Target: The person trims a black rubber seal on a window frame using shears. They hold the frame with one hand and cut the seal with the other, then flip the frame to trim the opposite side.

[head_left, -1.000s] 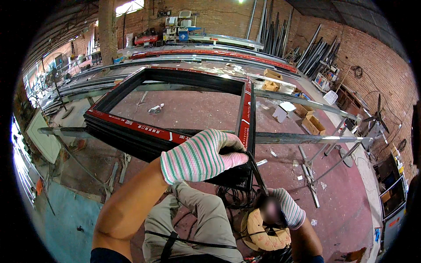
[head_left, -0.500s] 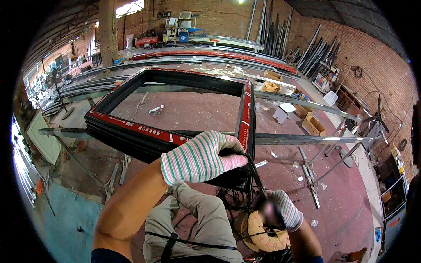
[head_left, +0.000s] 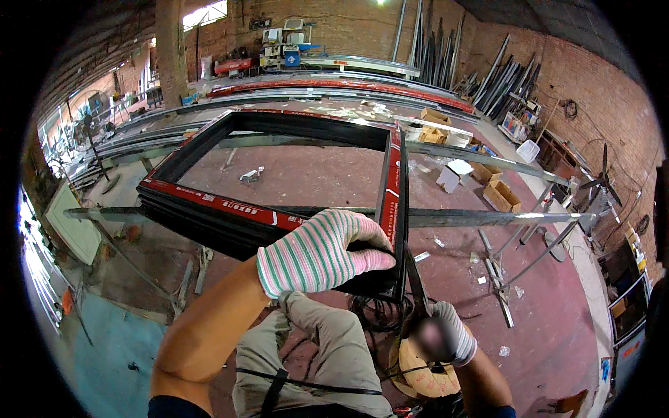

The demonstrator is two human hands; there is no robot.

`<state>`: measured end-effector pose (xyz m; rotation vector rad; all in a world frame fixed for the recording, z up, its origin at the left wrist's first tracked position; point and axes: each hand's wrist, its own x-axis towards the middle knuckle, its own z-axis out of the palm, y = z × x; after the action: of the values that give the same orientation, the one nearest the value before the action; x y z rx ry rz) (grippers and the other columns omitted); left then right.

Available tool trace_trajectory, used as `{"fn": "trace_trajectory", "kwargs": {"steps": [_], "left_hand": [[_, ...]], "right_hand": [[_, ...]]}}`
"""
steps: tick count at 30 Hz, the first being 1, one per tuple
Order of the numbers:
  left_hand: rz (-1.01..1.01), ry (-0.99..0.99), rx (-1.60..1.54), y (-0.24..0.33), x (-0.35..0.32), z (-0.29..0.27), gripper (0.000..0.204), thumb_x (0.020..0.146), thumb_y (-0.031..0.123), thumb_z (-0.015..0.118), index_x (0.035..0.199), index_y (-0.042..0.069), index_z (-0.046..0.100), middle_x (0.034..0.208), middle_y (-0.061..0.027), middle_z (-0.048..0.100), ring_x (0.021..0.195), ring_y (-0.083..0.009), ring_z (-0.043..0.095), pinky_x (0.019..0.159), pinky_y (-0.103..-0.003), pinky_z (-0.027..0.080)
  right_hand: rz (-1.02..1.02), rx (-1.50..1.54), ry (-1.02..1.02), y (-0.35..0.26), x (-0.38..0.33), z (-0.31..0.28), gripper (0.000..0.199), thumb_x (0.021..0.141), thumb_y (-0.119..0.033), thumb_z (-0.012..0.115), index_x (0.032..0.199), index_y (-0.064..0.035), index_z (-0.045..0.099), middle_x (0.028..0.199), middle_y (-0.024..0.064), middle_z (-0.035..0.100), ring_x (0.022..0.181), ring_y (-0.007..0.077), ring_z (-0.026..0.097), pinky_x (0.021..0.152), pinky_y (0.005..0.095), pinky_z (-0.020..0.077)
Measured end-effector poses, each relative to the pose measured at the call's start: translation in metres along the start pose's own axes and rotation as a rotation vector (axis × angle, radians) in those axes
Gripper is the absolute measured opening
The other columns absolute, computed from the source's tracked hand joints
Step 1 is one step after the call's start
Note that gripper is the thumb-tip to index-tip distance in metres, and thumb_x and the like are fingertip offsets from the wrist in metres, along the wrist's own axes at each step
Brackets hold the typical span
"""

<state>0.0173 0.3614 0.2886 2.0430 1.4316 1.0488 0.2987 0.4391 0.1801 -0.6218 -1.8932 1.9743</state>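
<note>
A stack of black window frames with red film strips on top lies in front of me. My left hand, in a pink, green and white striped glove, is closed at its near right corner, thumb and fingers pressed against the frame. From beside that corner a flat black strip runs down to my right hand. That hand, gloved alike, is closed around the strip's lower part; a blurred patch hides some of its fingers. Below it sits a tan round spool, with black coils next to it.
Metal rails on legs support the frames and stretch out to both sides. Cardboard boxes and a standing fan are at the right. Long metal profiles lie at the back. Scraps litter the red floor.
My right hand has shifted slightly, and the strip now stands a little apart from the frame's corner. My left hand stays at the corner, its fingertips slightly more parted.
</note>
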Motion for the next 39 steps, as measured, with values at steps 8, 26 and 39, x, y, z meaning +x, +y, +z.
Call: {"fn": "trace_trajectory", "kwargs": {"steps": [8, 26, 39], "left_hand": [[0.219, 0.018, 0.010, -0.010, -0.001, -0.002, 0.013, 0.093, 0.013, 0.076, 0.101, 0.004, 0.075, 0.091, -0.0086, 0.071, 0.088, -0.0224, 0.067, 0.083, -0.035, 0.052], [0.284, 0.238, 0.424, -0.005, 0.003, 0.025, 0.020, 0.077, 0.010, 0.085, 0.089, 0.008, 0.070, 0.092, -0.0079, 0.062, 0.091, -0.0288, 0.062, 0.084, -0.039, 0.051], [0.196, 0.277, 0.493, 0.000, 0.005, 0.032, 0.017, 0.078, 0.004, 0.079, 0.084, 0.007, 0.064, 0.088, -0.0111, 0.060, 0.086, -0.0307, 0.061, 0.078, -0.041, 0.050]], "right_hand": [[-0.058, -0.043, -0.063, 0.004, 0.000, -0.003, 0.055, 0.091, -0.046, 0.079, 0.116, 0.0012, 0.068, 0.092, -0.0019, 0.069, 0.083, 0.0048, 0.057, 0.073, 0.0234, 0.0481], [0.086, 0.153, 0.166, 0.045, -0.028, -0.029, 0.021, 0.099, 0.001, 0.052, 0.110, 0.0008, 0.069, 0.075, -0.0038, 0.064, 0.065, 0.0027, 0.056, 0.058, 0.0189, 0.0450], [0.044, 0.199, 0.263, 0.073, -0.029, -0.028, 0.020, 0.104, -0.009, 0.052, 0.105, -0.0016, 0.071, 0.080, -0.0020, 0.069, 0.064, 0.0059, 0.061, 0.056, 0.0213, 0.0476]]}}
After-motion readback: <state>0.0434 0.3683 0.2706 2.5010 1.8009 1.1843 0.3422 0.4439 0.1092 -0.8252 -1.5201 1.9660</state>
